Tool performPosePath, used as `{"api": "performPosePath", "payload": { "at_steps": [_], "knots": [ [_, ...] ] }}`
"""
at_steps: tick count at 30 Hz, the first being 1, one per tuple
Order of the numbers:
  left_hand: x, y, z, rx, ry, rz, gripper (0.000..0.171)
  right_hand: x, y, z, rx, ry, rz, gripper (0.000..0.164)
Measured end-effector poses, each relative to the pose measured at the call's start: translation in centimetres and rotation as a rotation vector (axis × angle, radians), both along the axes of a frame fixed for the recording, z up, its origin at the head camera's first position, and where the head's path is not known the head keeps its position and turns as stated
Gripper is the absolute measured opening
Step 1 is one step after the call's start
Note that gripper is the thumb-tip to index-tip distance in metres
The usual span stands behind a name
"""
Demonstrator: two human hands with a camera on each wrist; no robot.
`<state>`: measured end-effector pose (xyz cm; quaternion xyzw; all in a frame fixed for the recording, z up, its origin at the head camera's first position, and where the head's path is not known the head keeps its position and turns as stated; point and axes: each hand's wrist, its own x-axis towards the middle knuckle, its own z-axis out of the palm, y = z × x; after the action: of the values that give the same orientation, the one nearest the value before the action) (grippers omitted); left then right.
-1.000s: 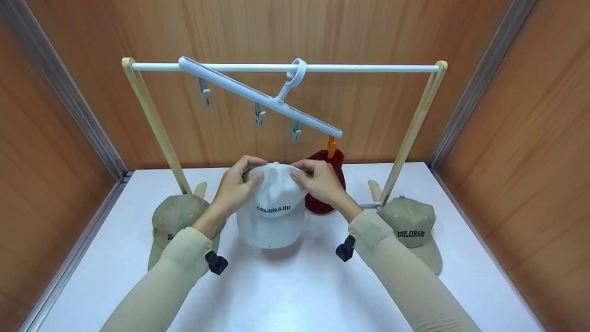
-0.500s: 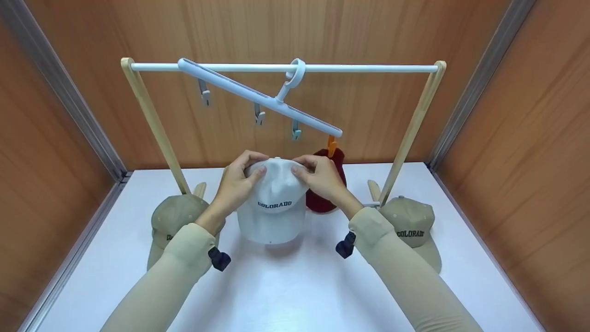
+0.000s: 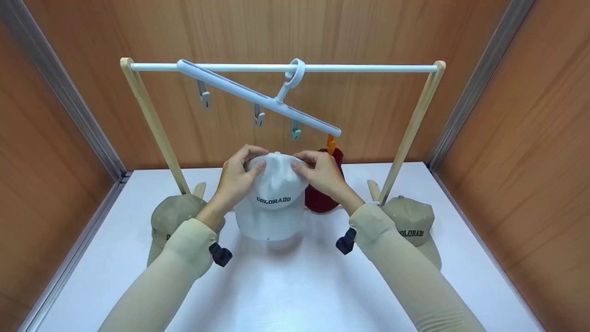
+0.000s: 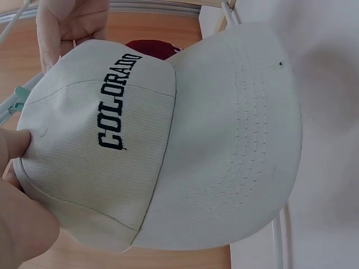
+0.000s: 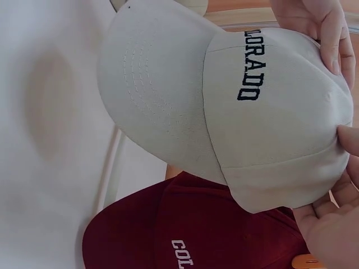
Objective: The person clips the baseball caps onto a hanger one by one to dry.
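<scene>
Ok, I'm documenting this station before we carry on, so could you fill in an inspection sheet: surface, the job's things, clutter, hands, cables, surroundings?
Surface: white tabletop, with a shadow below the raised cap.
Job's things: white cap, lettered COLORADO, brim down, held above the tabletop.
Clutter: a left tan cap and a right tan cap, each partly hidden by a forearm.
Hands: left hand and right hand both pinch the crown.
Cables: nothing seen.
Surroundings: tilted hanger on a rail; maroon cap in its orange clip; wood-grain walls.
</scene>
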<state>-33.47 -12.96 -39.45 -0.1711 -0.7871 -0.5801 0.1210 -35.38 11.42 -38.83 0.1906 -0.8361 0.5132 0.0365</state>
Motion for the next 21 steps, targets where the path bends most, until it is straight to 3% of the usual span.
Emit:
{"api": "performPosePath", "payload": {
  "at_steps": [11,21],
  "knots": [
    [-0.2,0.06,0.26,0.021,-0.025,-0.004,0.023,-0.18,0.16,0.18,-0.004,-0.007,-0.002,0.034],
    [-0.52,0.38,0.77,0.045,-0.019,-0.011,0.027,-0.19,-0.03,0.45,-0.052,-0.038,-0.037,0.057]
  ]
}}
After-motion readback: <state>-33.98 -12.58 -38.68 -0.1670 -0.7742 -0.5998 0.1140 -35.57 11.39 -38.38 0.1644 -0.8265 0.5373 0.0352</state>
